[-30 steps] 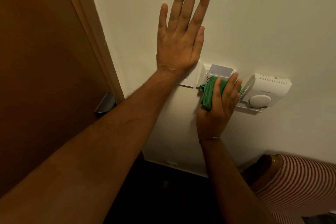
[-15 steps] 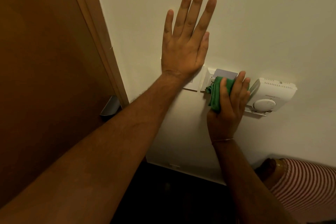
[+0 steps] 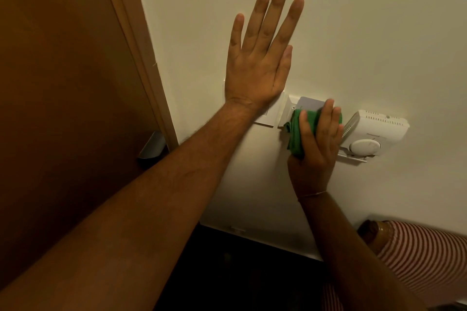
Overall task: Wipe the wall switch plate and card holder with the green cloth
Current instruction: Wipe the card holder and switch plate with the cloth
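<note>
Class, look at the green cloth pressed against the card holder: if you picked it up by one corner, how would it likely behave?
The green cloth would probably hang limp, since it bunches into soft folds under the right hand. It likely weighs little and would neither roll nor break.

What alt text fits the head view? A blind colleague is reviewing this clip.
The right hand presses a green cloth over the card holder, beside a white thermostat. The left hand lies flat on the wall, partly covering the switch plate.
</note>
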Available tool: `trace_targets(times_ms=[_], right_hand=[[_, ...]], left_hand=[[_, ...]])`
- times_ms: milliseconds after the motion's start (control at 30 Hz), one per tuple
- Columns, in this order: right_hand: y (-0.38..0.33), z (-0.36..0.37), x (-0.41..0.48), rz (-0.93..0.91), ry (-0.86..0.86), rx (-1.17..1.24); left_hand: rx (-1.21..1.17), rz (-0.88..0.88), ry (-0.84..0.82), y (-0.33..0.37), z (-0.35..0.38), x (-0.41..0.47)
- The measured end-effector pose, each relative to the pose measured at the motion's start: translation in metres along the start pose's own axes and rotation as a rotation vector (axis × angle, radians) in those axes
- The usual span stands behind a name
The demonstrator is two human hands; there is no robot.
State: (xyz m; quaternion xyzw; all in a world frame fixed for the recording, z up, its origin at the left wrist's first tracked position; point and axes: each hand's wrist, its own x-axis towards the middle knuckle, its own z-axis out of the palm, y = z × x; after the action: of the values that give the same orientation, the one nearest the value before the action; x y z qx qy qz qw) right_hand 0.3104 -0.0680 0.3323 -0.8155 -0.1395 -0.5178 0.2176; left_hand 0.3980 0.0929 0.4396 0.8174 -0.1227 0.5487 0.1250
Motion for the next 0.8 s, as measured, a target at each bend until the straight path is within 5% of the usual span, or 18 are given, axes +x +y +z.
trace_targets(times_ms=[233,500,800], right_hand=[[0.004,0.003,-0.026,-0.009,-0.106,-0.180],[-0.009,0.004,0.002,0.037,-0.030,-0.030],[0.002,0.007,-0.026,0.023,-0.110,-0.151]], left_hand=[[0.010,0.004,-0.007,0.000,-0.001,0.000],[0.006,-0.003,-0.007,0.000,0.000,0.001],[-0.003,0.004,-0.016,0.001,-0.003,0.002]])
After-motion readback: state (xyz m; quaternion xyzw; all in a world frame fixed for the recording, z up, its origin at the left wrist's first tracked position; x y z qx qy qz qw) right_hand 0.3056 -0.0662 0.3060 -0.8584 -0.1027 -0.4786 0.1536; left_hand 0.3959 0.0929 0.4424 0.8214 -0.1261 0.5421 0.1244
